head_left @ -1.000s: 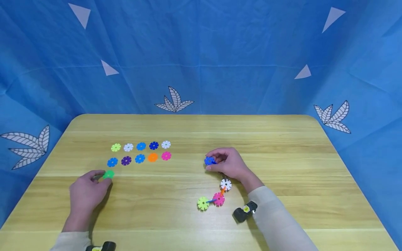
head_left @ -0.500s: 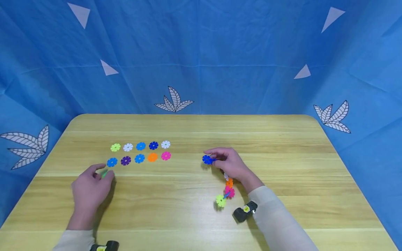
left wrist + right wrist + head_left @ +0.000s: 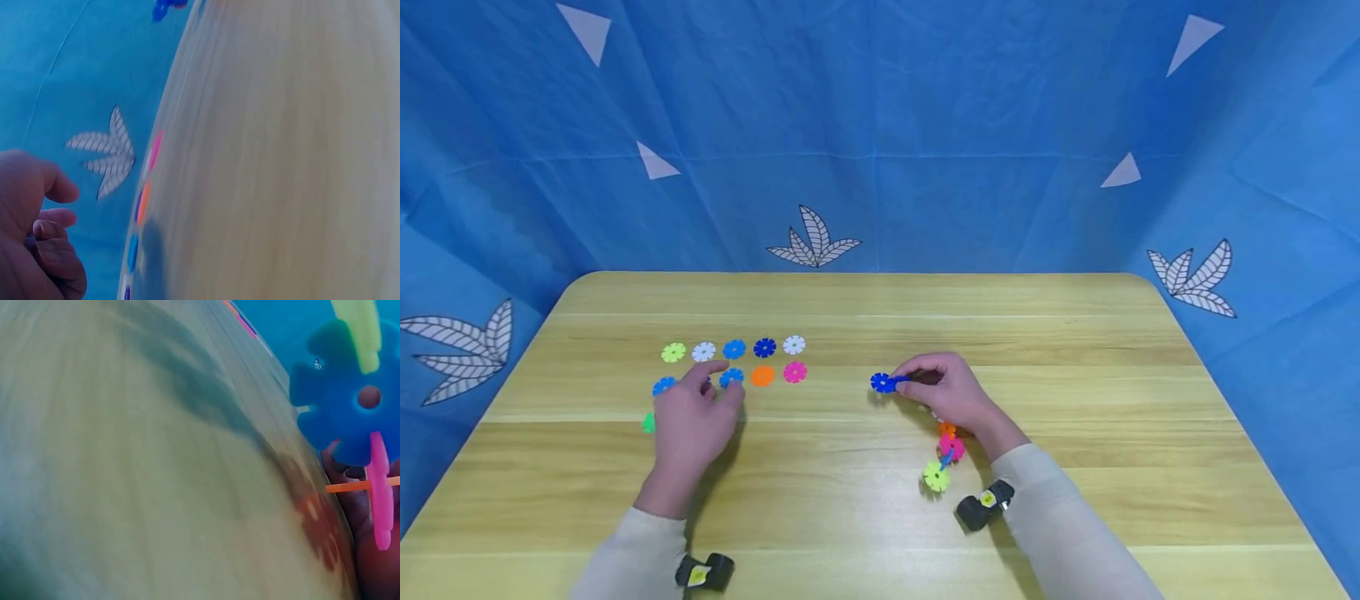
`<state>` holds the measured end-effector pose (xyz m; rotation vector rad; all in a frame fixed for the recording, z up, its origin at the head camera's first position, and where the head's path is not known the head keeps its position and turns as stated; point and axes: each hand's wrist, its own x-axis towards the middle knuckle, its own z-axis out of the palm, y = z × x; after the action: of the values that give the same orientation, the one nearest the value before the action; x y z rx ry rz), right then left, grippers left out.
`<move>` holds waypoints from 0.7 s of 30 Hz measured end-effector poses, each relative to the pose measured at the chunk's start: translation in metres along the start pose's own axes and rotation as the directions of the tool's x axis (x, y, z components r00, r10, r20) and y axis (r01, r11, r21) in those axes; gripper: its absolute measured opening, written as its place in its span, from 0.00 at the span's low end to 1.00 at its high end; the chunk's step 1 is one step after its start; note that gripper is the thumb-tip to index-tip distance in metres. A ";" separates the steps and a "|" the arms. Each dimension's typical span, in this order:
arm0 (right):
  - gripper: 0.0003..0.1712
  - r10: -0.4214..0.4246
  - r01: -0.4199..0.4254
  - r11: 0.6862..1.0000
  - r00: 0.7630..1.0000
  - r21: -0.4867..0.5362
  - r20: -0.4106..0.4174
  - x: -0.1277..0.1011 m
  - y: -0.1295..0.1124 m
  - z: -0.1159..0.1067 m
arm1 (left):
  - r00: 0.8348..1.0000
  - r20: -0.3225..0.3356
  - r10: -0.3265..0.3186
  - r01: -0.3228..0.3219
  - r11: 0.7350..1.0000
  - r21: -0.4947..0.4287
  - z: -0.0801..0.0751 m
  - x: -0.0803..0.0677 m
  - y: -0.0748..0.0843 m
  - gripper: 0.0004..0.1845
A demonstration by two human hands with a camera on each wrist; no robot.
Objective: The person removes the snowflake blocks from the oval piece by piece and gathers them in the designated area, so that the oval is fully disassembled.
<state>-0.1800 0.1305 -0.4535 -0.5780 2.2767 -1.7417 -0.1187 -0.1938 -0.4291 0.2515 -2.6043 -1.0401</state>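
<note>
Disc chain (image 3: 952,448), pinched in right hand (image 3: 952,392) and trailing nearside of it; left hand (image 3: 694,417), relaxed, seemingly empty, near light-blue disc (image 3: 730,377); probably mid-assembly, next calling for single-disc pickup.

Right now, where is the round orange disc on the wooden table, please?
In the head view, the round orange disc lies left of centre, between a notched blue disc and a notched pink disc.

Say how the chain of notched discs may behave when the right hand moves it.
The disc chain is probably light, since its discs look thin. Its slotted joints suggest it should hold shape, though they might loosen if bumped.
</note>
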 end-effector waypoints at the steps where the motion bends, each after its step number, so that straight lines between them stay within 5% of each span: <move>1: 0.08 0.002 -0.002 1.000 1.000 -0.005 -0.002 0.001 0.004 0.000 | 1.000 0.005 0.020 -0.020 1.000 -0.005 0.004 0.001 0.003 0.16; 11: 0.11 0.004 -0.004 1.000 1.000 -0.012 -0.014 0.004 0.018 0.000 | 0.976 0.173 0.134 -0.117 0.987 -0.106 0.036 0.000 0.030 0.18; 15: 0.09 -0.013 0.013 1.000 1.000 -0.008 -0.016 0.004 0.017 -0.001 | 0.943 0.256 0.212 -0.170 0.970 -0.176 0.052 -0.001 0.040 0.18; 21: 0.06 -0.041 0.040 0.999 0.999 -0.003 -0.006 -0.001 -0.003 -0.001 | 0.879 0.405 0.252 -0.150 0.952 -0.267 0.078 -0.004 0.053 0.21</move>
<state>-0.1792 0.1310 -0.4505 -0.6245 2.2878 -1.7609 -0.1457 -0.1049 -0.4468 -0.3456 -2.7691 -1.4381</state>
